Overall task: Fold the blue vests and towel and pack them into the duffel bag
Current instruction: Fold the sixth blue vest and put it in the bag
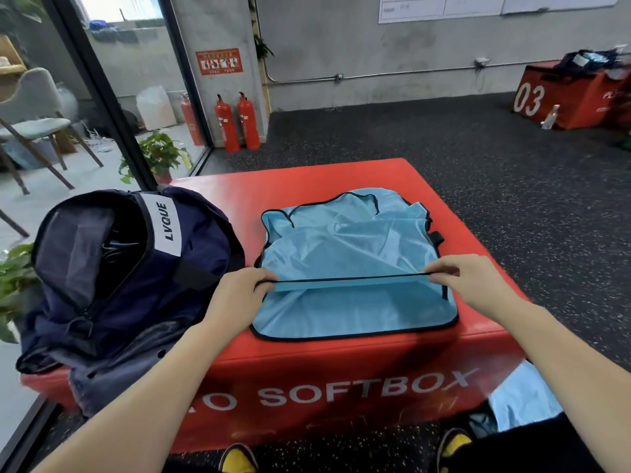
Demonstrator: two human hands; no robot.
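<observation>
A light blue mesh vest [345, 247] with black trim lies spread on the red soft box [307, 363]. My left hand [239, 295] pinches the left end of its black-trimmed hem, and my right hand [467, 278] pinches the right end. The hem is stretched taut between them, lifted a little above the lower part of the vest. To the left stands the navy duffel bag [143, 274], unzipped at its top, with some light blue fabric visible inside. A pale blue towel [522, 401] hangs low at the right, beside the box's front face.
A potted plant [160, 155] and two red fire extinguishers [239, 121] stand beyond the box by a glass wall. A second red box [566, 97] with clothing on it sits far right. My yellow shoes [239, 459] touch the box's base.
</observation>
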